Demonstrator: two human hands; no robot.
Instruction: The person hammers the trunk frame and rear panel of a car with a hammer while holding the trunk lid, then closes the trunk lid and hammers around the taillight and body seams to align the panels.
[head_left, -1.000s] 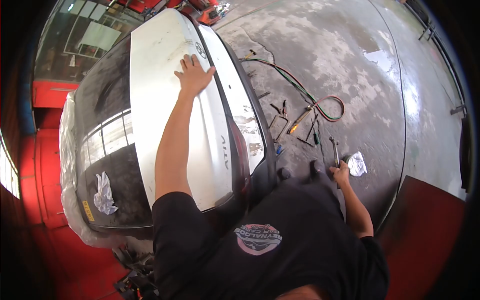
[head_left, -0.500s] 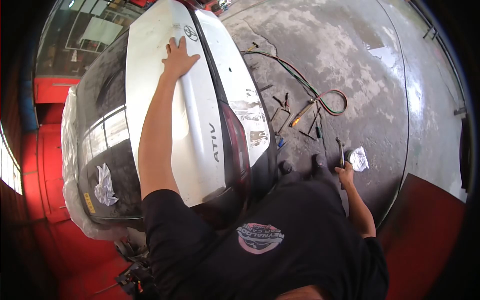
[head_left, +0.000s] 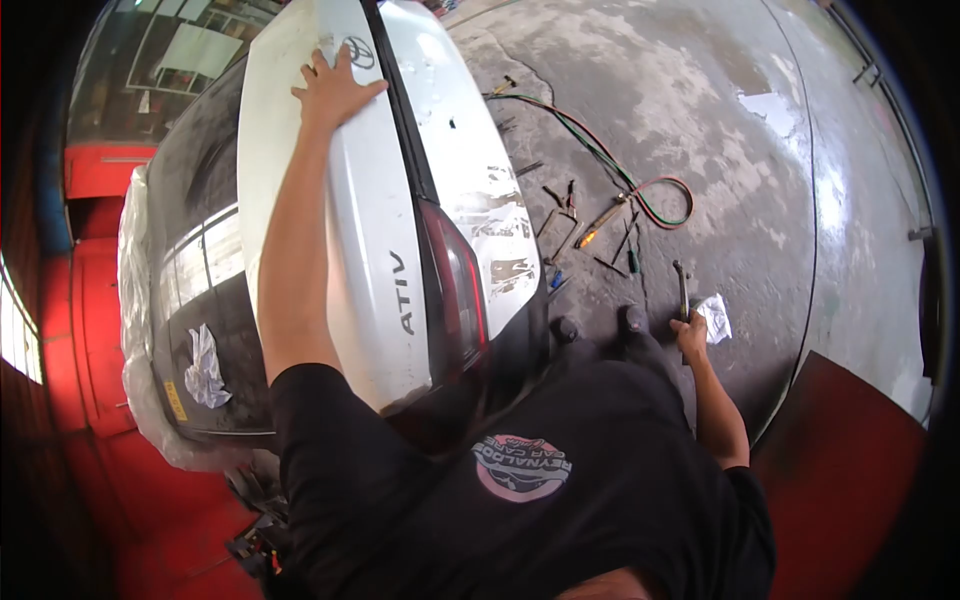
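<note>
My left hand (head_left: 335, 92) lies spread on the white trunk lid (head_left: 365, 260) of a car, fingertips close to the round emblem (head_left: 358, 52). The lid carries the letters ATIV (head_left: 405, 293). My right hand (head_left: 689, 336) hangs low at my side, wrapped round the handle of a hammer (head_left: 683, 288) with its head pointing away from me. A crumpled white cloth or paper (head_left: 714, 318) shows right beside that hand. Below the lid are the tail light (head_left: 460, 290) and the white bumper (head_left: 470, 150), which has a small dark hole and scuffed, patchy paint.
A torch (head_left: 603, 222) with red and green hoses (head_left: 590, 140) lies on the concrete floor. Several hand tools (head_left: 560, 210) are scattered near my feet. Crumpled white paper (head_left: 207, 368) rests on the rear window; plastic sheeting (head_left: 140, 330) covers the car's far side. A dark red panel (head_left: 850, 460) stands at right.
The car and my left hand appear slightly farther left and up in view; the hand stays spread on the lid. The tail light's edge shows brighter red. My right hand keeps the hammer.
</note>
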